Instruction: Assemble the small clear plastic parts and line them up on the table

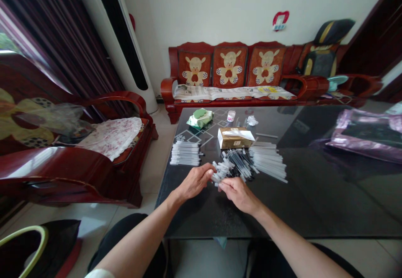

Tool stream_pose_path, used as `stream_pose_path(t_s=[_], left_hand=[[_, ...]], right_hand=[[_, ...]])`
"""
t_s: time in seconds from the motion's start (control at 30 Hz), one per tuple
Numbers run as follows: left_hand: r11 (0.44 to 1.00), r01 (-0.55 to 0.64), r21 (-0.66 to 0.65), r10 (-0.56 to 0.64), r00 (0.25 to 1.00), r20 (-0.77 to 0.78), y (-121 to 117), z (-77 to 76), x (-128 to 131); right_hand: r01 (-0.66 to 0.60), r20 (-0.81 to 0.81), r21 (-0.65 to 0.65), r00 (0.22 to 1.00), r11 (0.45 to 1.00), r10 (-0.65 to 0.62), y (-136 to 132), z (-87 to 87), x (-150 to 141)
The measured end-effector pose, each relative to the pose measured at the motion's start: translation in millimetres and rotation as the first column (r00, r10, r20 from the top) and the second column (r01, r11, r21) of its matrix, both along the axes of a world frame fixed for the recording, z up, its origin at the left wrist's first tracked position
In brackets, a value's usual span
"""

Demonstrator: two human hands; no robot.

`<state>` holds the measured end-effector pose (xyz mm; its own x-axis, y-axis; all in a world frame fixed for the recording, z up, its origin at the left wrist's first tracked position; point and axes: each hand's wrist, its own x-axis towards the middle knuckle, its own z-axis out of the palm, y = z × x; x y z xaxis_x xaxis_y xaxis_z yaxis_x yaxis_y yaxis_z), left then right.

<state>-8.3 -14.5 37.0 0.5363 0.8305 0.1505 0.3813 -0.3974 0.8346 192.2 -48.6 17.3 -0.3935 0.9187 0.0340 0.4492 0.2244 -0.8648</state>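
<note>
My left hand [198, 180] and my right hand [238, 191] meet over the near side of the table, fingers closed and pinching. Whatever lies between their fingertips is too small and covered to make out. Just beyond them is a loose heap of short whitish pen caps [223, 167]. Thin dark-tipped pen refills [240, 163] lie beside the heap, toward the right. Further right, long translucent white pen barrels [268, 160] are spread in a layer. To the left of my left hand, a neat row of whitish pens [185, 153] with dark ends rests on the table.
On the dark glossy table [314, 202] stands a tissue box [235, 139] behind the refills. Farther back are a green wipes pack [200, 119], a small cup [231, 116] and a crumpled tissue [252, 121]. A purple plastic bag [339, 133] lies at the right.
</note>
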Motion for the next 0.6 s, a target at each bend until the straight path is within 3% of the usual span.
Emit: stream_pose_path(t_s=[0.07, 0.13, 0.2, 0.23, 0.3, 0.4, 0.5, 0.6], left_hand=[[0.998, 0.059, 0.029, -0.059, 0.998, 0.003, -1, 2.6, -1], [0.993, 0.096, 0.064, -0.095, 0.995, -0.017, 0, 4.1, -1], [0.990, 0.108, 0.087, -0.106, 0.994, -0.026, 0, 5.1, -1], [0.990, 0.112, 0.089, -0.109, 0.994, -0.028, 0, 5.6, -1], [0.991, 0.113, 0.076, -0.110, 0.993, -0.034, 1, 6.5, -1], [0.997, 0.078, 0.014, -0.077, 0.997, -0.030, 2, 5.5, 1], [0.997, 0.010, -0.079, -0.012, 1.000, -0.020, 3, 0.3, 5], [0.985, -0.049, -0.164, 0.049, 0.999, -0.002, 4, -6.7, 11]], right_hand=[[-0.033, -0.187, -0.215, 0.982, 0.976, -0.008, 0, -3.1, 0], [-0.099, -0.302, -0.393, 0.953, 0.914, -0.027, -1, -4.4, 1], [-0.153, -0.342, -0.469, 0.940, 0.870, -0.019, -2, -3.0, 1], [-0.155, -0.337, -0.457, 0.942, 0.876, -0.009, -2, -1.4, 1], [-0.109, -0.272, -0.327, 0.962, 0.939, 0.017, -3, 3.1, 1], [-0.021, -0.002, 0.036, 1.000, 0.999, 0.021, -3, 8.9, 2], [-0.040, 0.316, 0.355, 0.946, 0.934, -0.080, -4, 9.5, 4], [-0.105, 0.455, 0.491, 0.878, 0.865, -0.152, -4, 7.6, 6]])
